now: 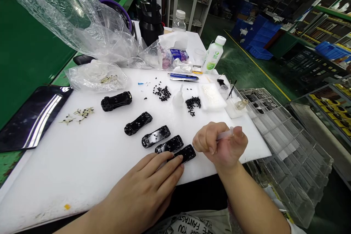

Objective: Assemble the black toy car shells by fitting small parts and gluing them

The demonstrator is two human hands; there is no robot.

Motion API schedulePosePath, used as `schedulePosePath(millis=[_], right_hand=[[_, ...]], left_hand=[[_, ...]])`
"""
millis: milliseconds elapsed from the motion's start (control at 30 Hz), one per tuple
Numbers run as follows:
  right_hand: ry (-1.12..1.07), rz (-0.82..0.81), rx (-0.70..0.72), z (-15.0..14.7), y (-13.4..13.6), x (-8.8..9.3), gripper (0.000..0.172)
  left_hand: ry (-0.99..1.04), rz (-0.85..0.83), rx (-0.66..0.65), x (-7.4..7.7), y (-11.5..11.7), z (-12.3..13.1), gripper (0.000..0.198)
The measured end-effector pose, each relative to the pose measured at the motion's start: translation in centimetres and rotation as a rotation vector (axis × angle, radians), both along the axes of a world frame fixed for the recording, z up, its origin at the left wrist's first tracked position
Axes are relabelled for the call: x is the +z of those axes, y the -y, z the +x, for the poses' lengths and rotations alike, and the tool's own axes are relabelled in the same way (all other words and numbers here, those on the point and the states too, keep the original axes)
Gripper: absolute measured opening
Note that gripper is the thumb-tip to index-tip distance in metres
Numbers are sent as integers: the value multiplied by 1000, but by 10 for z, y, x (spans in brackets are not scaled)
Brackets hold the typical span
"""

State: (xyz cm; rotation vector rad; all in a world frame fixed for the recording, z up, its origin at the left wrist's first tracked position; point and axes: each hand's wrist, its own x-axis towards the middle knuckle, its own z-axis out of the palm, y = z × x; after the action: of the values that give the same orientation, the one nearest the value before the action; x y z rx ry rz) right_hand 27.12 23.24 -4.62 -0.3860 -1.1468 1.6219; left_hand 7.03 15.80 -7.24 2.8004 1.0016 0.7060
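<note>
My left hand [142, 190] presses its fingertips onto a glossy black toy car body [186, 153], the nearest of several in a slanting row on a white plastic board [82, 164]. My right hand [222, 144] pinches a translucent plastic syringe [225, 134] just right of that car. The syringe tip is hidden behind my right fingers, and I cannot tell whether it touches the car. Another black car body [169, 144] lies directly beside the held one. Two heaps of tiny black parts [162, 93] [192, 105] lie farther up the board.
A clear compartment tray [285, 157] sits beyond the board's right edge. Toward the back stand a white foam pad [212, 97], a small squeeze bottle [178, 98], blue-handled tweezers [183, 76] and a green-labelled bottle [214, 55]. A dark tablet [34, 117] lies left; a plastic bag [68, 14] rises behind.
</note>
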Motion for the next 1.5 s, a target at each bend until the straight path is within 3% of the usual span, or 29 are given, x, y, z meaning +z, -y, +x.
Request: schedulePosePath(millis=[1500], right_hand=[[-42,90,67,3,1,-2,62]], left_hand=[[-26,-33,-6,0,0,-1,37]])
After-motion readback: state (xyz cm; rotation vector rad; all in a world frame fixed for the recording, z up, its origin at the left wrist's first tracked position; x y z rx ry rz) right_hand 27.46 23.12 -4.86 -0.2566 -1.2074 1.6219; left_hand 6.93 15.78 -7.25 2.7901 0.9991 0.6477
